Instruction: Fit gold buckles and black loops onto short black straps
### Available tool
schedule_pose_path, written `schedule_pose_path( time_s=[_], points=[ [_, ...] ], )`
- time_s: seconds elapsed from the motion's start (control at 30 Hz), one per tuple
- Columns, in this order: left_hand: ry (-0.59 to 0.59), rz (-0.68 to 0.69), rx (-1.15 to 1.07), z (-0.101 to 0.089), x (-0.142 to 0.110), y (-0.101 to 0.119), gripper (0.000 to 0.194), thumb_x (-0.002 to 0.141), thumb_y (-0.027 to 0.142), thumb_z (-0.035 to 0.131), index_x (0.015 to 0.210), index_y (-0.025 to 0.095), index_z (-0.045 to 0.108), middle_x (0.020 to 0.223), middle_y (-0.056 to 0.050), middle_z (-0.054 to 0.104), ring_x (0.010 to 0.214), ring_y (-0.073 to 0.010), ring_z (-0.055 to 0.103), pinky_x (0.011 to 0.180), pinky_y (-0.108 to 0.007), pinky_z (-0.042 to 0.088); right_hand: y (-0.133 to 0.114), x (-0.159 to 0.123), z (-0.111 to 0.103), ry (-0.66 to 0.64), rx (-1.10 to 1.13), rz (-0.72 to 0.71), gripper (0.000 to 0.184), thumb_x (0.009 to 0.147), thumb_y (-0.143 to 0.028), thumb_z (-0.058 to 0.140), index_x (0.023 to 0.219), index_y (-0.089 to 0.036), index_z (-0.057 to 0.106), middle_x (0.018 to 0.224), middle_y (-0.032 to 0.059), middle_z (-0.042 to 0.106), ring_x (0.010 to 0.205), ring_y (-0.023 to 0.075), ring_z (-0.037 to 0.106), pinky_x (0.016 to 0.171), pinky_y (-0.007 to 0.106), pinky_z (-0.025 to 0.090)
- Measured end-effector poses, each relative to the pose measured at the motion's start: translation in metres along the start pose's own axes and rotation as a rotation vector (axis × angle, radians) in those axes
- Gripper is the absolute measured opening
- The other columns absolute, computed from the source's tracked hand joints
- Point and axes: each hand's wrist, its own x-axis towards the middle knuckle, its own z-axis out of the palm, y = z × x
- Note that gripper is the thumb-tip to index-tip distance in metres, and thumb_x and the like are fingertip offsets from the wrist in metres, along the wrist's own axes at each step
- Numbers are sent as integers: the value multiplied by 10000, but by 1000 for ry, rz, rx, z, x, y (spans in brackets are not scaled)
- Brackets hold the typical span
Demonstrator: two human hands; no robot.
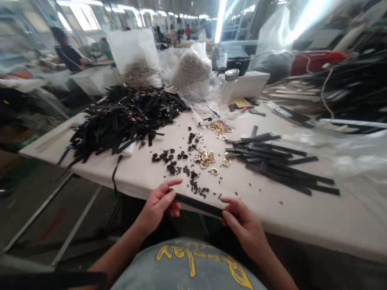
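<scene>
A flat black strap (198,204) stretches between my two hands at the table's front edge. My left hand (161,200) pinches one end between thumb and fingers. At the other end, my right hand (237,215) grips the strap with thumb and fingertips. Just beyond the strap lie small black pieces (195,185), scattered loosely. Black rings (165,156) sit a little farther left. Gold metal buckles (205,158) form a small heap in the middle, and another heap of gold hardware (220,128) is behind it.
Flat black straps (278,161) are piled on the table (305,217) at right. A large heap of black straps with gold fittings (121,117) covers the left. Filled plastic bags (193,70), a lidded clear jar (231,84) and a white box (252,83) stand behind. Another person (68,50) is at far left.
</scene>
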Motion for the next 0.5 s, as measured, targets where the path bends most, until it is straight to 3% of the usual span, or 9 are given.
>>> schedule_pose_path(
  time_s=[0.27,0.4,0.5],
  points=[
    [-26,-97,-167,-1,-7,-8,567,891,369,580,1391,127,467,645,-13,681,529,-124,599,529,-204,439,-15,-3,1,-28,295,167,348,866,-466,636,1111,-218,631,695,-42,533,574,116,580,610,259,525],
    [-20,-72,-112,-7,-4,-11,413,875,401,613,1177,119,619,642,-24,679,546,-117,606,543,-199,449,-12,-8,-1,-12,283,172,376,866,-502,642,1121,-226,631,673,-30,538,563,137,580,584,277,521],
    [-41,-75,-85,-2,-7,-19,337,809,393,683,983,105,666,633,-25,662,522,-108,596,541,-200,464,-4,-9,-5,1,162,54,364,903,-551,580,1126,-270,639,714,6,594,543,166,588,515,302,521]
  ],
)
